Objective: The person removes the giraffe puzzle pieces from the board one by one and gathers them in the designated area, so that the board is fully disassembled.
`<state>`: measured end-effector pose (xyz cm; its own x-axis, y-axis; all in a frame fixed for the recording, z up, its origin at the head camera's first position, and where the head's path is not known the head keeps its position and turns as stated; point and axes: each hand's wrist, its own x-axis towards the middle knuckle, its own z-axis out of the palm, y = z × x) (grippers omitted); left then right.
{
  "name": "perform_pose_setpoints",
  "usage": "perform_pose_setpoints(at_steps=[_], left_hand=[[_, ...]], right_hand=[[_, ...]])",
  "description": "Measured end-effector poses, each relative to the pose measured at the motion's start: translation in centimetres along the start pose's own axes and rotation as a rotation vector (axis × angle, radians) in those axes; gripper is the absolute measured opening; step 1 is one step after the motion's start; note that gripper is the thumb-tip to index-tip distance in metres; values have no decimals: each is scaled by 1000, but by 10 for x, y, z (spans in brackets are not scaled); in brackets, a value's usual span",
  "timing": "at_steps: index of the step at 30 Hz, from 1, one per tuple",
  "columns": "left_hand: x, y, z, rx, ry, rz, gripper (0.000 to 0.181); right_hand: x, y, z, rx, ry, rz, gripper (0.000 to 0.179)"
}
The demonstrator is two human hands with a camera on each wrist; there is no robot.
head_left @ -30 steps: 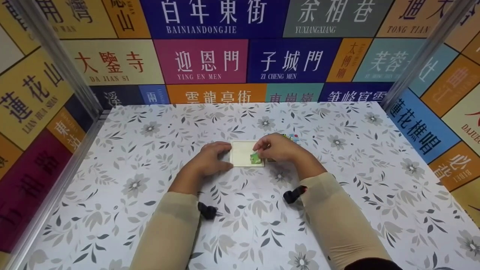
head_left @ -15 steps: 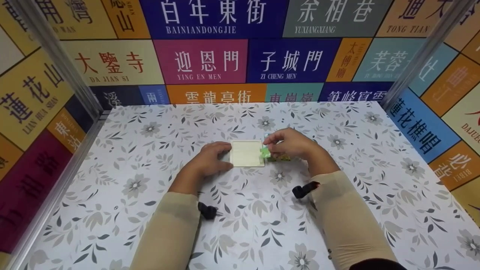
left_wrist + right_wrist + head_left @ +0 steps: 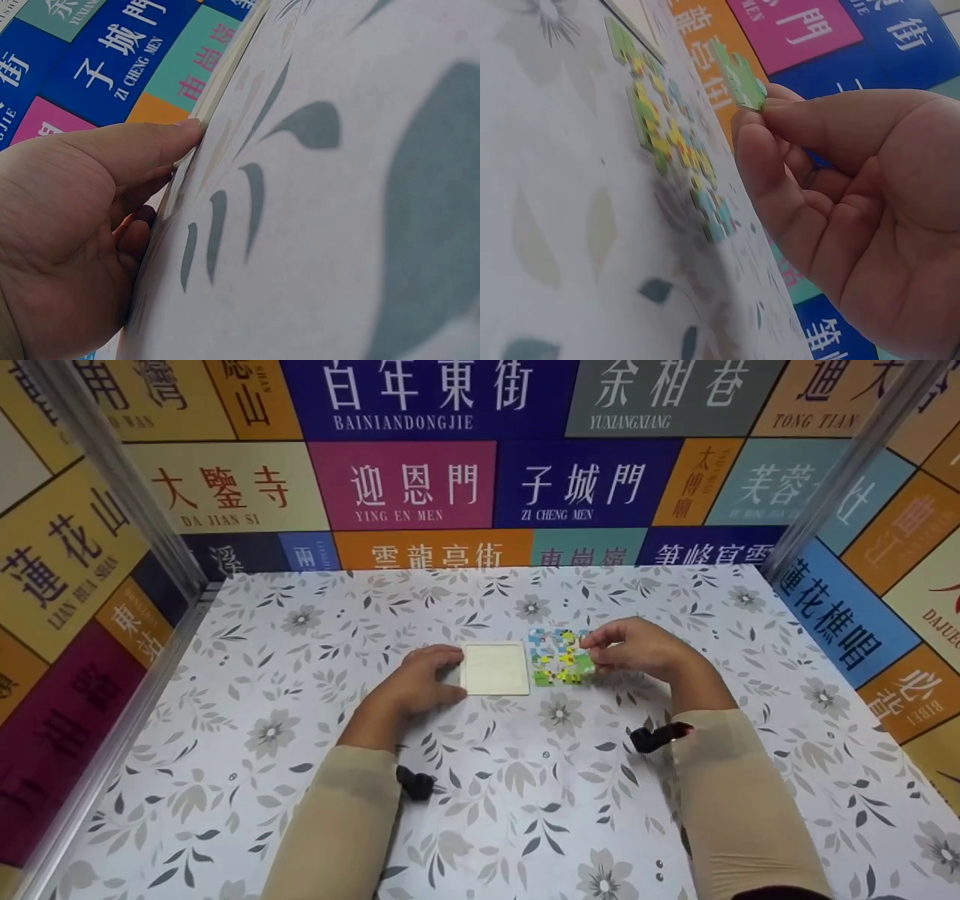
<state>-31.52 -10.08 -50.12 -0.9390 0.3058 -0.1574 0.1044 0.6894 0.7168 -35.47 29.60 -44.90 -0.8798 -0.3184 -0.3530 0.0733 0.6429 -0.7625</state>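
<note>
My left hand (image 3: pixel 421 678) holds the left side of a small cream puzzle tray (image 3: pixel 495 669), thumb at the near corner and fingers at the far one. In the left wrist view the thumb tip presses the tray's edge (image 3: pixel 217 96). A green jigsaw piece (image 3: pixel 737 81) is pinched between thumb and fingertips of my right hand (image 3: pixel 637 649), raised over the table in the right wrist view. Just left of that hand lie several jigsaw pieces (image 3: pixel 556 658) in blue, yellow and green, partly joined, beside the tray's right edge.
A white tablecloth (image 3: pixel 300 825) with grey leaves and flowers covers the table. Colourful panels with Chinese lettering (image 3: pixel 420 484) stand behind and at both sides. Each wrist carries a small black camera, such as the right wrist camera (image 3: pixel 651 739).
My right hand has moved right with the green piece, from over the tray to the right side of the jigsaw pieces, uncovering them. My left hand has stayed at the tray.
</note>
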Motion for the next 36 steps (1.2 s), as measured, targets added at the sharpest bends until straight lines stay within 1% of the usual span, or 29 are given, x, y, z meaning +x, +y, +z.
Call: perform_pose_setpoints(at_steps=[3,9,15,18,22,28,34,36], left_hand=[[1,-1,0,13,2,9,69],[0,-1,1,31,5,46,69],[1,-1,1,35,0,57,70],[1,-1,1,29,0,54,70],[1,-1,1,28,2,49,70],[1,-1,0,41,-1,62,69],[1,-1,0,45,0,78,69],[2,-1,1,40,3,72,69]], right_hand=[[-3,6,-6,8,-6,11,41],[-5,17,-14,-35,-32,36,39],[-2,27,-14,22,-50,60,35],[-3,30,-12,53,-41,72,34],[-2,33,-10,67,-23,70,34],[0,35,-9,44,5,80,34],[1,35,-9,43,12,102,37],[1,34,-10,39,15,103,39]])
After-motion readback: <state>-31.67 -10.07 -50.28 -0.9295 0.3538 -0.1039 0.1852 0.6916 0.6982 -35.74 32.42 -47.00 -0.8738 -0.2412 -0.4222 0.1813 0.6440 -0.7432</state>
